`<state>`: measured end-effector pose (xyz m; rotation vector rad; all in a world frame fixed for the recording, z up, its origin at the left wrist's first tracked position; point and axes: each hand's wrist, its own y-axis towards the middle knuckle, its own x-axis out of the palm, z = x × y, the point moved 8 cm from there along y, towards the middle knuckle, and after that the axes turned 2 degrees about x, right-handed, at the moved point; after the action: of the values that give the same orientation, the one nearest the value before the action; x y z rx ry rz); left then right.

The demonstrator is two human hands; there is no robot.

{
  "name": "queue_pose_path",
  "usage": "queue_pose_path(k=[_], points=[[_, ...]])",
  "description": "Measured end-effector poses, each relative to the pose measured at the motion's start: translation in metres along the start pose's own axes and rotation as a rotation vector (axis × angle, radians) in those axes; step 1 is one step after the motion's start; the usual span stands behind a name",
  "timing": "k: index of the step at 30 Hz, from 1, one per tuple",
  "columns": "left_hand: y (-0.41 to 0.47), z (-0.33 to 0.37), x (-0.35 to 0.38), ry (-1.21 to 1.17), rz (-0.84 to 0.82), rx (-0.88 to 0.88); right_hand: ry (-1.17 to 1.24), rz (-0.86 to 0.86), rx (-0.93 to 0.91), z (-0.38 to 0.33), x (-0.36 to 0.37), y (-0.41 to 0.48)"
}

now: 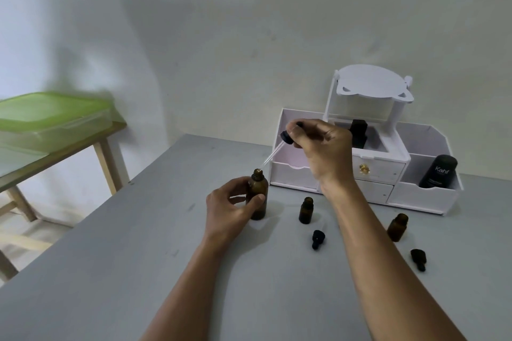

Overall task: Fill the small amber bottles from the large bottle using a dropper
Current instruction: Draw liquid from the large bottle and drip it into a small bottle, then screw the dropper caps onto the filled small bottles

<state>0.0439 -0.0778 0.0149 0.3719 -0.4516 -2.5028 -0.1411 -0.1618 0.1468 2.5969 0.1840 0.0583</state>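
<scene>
The left hand (231, 212) grips the big bottle (260, 185). The right hand (325, 151) pinches the tilted dropper (278, 150), tip at the bottle's mouth.

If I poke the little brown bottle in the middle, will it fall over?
Probably: the small amber bottle stands upright, narrow and uncapped, so a poke may tip it. Its round body would likely roll. It looks like glass, perhaps breakable.
</scene>
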Motion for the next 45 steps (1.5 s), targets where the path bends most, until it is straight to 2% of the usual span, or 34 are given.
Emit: queue_pose_path(k=[9, 18, 24, 28, 32, 35, 39, 45], points=[[0.002, -0.003, -0.002, -0.008, 0.026, 0.010, -0.112, -0.162, -0.042, 0.005, 0.035, -0.006], [0.001, 0.000, -0.003, 0.011, 0.021, 0.016, -0.309, -0.329, 0.009, 0.041, 0.053, -0.021], [-0.002, 0.005, -0.003, 0.024, 0.021, 0.025, -0.326, -0.359, 0.020, 0.044, 0.054, -0.024], [-0.006, 0.024, -0.017, 0.084, 0.216, 0.198, -0.304, -0.351, 0.023, 0.033, 0.035, -0.023], [-0.020, 0.057, -0.018, 0.128, 0.355, 0.421, -0.426, -0.412, 0.041, 0.027, -0.001, -0.025], [-0.030, 0.073, 0.001, 0.128, 0.296, 0.513, -0.588, -0.563, 0.109, 0.036, -0.018, -0.039], [-0.035, 0.070, 0.033, 0.096, 0.143, 0.482, -0.803, -0.750, 0.179, 0.057, -0.028, -0.063], [-0.025, 0.030, 0.072, 0.107, -0.117, 0.147, -1.011, -0.870, 0.261, 0.089, -0.037, -0.083]])
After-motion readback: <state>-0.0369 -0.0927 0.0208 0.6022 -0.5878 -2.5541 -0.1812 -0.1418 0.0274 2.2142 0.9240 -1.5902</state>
